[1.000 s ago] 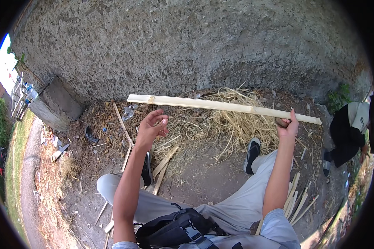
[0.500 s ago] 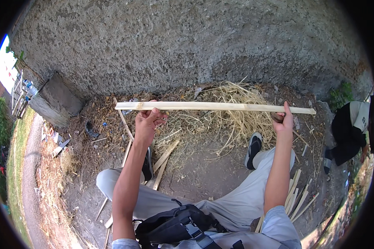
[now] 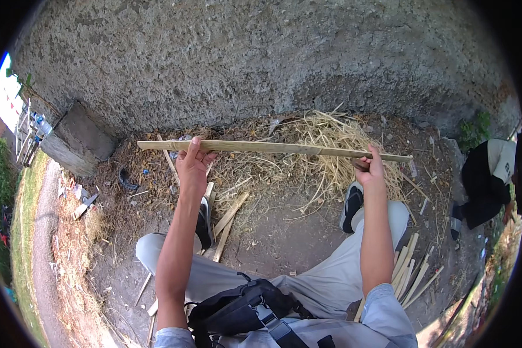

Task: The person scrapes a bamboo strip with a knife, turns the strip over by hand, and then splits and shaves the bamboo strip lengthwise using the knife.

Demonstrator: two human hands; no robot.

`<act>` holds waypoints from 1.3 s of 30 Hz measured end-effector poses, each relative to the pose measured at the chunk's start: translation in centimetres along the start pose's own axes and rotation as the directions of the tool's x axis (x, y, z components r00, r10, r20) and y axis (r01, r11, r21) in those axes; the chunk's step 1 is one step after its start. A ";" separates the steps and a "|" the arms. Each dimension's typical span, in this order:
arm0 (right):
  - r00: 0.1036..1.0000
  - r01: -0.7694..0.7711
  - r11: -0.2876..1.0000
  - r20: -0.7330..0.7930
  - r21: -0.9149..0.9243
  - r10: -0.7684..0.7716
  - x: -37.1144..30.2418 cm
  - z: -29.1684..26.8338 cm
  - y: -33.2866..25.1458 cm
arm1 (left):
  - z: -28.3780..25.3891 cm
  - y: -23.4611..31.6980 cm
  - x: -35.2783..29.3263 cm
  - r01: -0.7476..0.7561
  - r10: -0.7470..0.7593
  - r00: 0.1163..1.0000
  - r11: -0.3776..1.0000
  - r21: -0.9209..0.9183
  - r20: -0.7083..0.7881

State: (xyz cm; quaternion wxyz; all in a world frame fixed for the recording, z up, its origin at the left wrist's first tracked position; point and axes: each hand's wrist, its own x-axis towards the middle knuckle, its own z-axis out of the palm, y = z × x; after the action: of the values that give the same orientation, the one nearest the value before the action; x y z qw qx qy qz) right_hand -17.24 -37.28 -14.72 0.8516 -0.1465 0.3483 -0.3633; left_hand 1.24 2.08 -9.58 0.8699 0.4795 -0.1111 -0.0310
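Observation:
A long bamboo strip [image 3: 261, 147] is stretched level across in front of me, its tan-green outer face showing and a node ring toward its right part. My left hand [image 3: 192, 165] grips it near the left end, thumb over the front face. Close to the strip's right end, my right hand [image 3: 372, 168] is closed around it. A small dark brown piece [image 3: 361, 165], perhaps a handle, also sits in my right hand; most of it is hidden by the fingers.
Pale shavings [image 3: 336, 139] are heaped below a rough wall [image 3: 261, 64]. Split bamboo pieces [image 3: 231, 217] lie between my feet, with more strips [image 3: 409, 269] by my right leg. A concrete block [image 3: 84, 139] stands at left. Another person [image 3: 487, 180] sits at far right.
The bamboo strip has shifted left and been turned over, from its pale inner face to its tan-green outer face. Both hands moved left slightly with it.

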 end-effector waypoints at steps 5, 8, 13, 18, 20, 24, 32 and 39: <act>0.985 -0.150 0.985 0.077 -0.088 0.156 -1.1 0.1 2.9 | 0.4 2.9 1.9 0.049 0.016 0.987 0.917 -0.396 0.159; 0.967 -0.232 0.968 0.087 -0.090 0.240 -2.1 0.3 4.3 | 2.5 6.1 2.4 -0.038 0.119 0.981 0.890 -0.454 0.151; 0.956 -0.285 0.954 0.049 -0.089 0.290 -4.2 1.2 6.0 | 5.9 9.9 1.2 -0.106 0.108 0.994 0.891 -0.441 -0.021; 0.912 -0.345 0.901 0.136 -0.263 0.388 -5.0 -1.2 8.8 | 6.7 13.5 -0.4 -0.148 0.179 0.983 0.886 -0.440 0.028; 0.867 -0.415 0.820 0.102 -0.393 0.488 -6.1 -2.5 10.1 | 7.6 15.1 -1.2 -0.174 0.219 0.973 0.903 -0.393 0.073; 0.808 -0.492 0.697 0.025 -0.521 0.588 -9.4 -6.2 11.8 | 8.4 17.3 -2.8 -0.205 0.284 0.932 0.925 -0.319 0.225; 0.699 0.056 -0.063 -0.006 -0.996 0.715 -10.4 -11.3 12.6 | 9.8 17.3 -5.9 -0.159 0.208 0.919 0.973 -0.168 0.334; 0.750 0.610 -0.662 0.049 -0.436 0.659 -9.0 -14.5 10.6 | 12.7 14.0 -8.5 -0.154 0.143 0.950 0.988 0.017 0.276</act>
State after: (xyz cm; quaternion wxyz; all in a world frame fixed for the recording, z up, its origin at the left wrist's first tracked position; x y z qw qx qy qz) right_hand -26.28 -23.39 -26.04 0.1943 -0.9137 0.1177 0.3371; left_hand -10.57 0.47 7.31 0.8368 0.4773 -0.2667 -0.0295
